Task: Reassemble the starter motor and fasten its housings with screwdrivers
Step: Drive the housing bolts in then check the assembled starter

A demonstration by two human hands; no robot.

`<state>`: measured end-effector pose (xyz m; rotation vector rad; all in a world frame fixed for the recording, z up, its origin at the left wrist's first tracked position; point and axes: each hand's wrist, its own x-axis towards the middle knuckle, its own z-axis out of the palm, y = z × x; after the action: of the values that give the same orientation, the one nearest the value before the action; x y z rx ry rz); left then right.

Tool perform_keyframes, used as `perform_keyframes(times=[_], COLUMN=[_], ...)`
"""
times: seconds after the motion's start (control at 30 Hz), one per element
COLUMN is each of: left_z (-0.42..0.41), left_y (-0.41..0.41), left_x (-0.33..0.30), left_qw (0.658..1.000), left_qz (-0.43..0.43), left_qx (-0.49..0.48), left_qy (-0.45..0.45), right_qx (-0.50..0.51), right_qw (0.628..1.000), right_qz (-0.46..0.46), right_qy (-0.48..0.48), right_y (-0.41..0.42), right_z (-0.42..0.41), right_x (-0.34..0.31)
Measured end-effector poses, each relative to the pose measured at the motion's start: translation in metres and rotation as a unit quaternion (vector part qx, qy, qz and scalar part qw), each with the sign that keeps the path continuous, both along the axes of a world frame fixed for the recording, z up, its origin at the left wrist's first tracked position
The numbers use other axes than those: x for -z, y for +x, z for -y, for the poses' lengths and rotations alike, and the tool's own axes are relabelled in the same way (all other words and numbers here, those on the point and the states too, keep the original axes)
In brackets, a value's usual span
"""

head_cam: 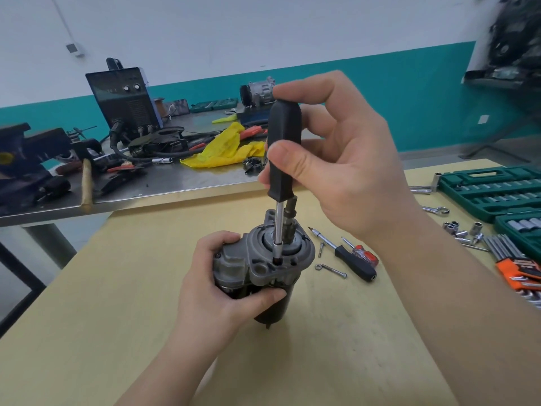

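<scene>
white wall (263, 30) with a teal lower band (409, 92), steel workbench (164, 183) beside a pale wooden table (117, 288).

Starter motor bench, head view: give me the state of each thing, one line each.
starter motor: upright on the wooden table, gripped.
left hand: wrapped round the motor body.
black-handled screwdriver: vertical, tip seated in a housing screw hole.
right hand: pinching the screwdriver handle.
spare screwdriver: lying loose on the table.
long bolt: lying loose.
socket case: open.
</scene>
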<state>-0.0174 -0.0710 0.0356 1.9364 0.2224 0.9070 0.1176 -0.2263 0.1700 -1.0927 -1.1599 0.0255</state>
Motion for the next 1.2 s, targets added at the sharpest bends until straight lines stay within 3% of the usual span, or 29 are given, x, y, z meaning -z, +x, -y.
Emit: perform_keyframes(times=[0.33, 0.5, 0.57, 0.63, 0.73, 0.83, 0.9, 1.2], left_z=[0.001, -0.003, -0.005, -0.008, -0.013, -0.017, -0.019, -0.048], left_y=[0.0, -0.002, -0.003, -0.004, -0.005, -0.008, -0.009, -0.012], left_x=[0.001, 0.002, 0.002, 0.002, 0.003, 0.005, 0.007, 0.013], left_qw=[1.0, 0.998, 0.997, 0.996, 0.995, 0.995, 0.994, 0.986], left_qz=[0.017, 0.025, 0.021, 0.008, -0.006, 0.0, 0.007, 0.016], left_qx=[-0.002, -0.001, 0.004, 0.014, 0.017, 0.02, 0.022, 0.073], left_qy=[-0.015, -0.062, -0.079, -0.091, -0.095, -0.099, -0.106, -0.148], right_qx=[0.136, 0.146, 0.184, 0.236, 0.29, 0.276, 0.258, 0.195], right_qw=[0.99, 0.969, 0.958, 0.956, 0.949, 0.898, 0.86, 0.78], right_qz=[0.018, -0.087, -0.122, -0.123, -0.09, -0.056, -0.026, 0.113], right_qy=[0.045, 0.177, 0.185, 0.121, -0.088, -0.337, -0.44, -0.584], right_y=[-0.006, 0.007, 0.02, 0.036, 0.06, 0.07, 0.067, 0.049], right_z=[-0.01, 0.004, 0.012, 0.012, -0.001, -0.019, -0.032, -0.053], right_x=[0.01, -0.004, -0.007, -0.001, 0.025, 0.064, 0.092, 0.139])
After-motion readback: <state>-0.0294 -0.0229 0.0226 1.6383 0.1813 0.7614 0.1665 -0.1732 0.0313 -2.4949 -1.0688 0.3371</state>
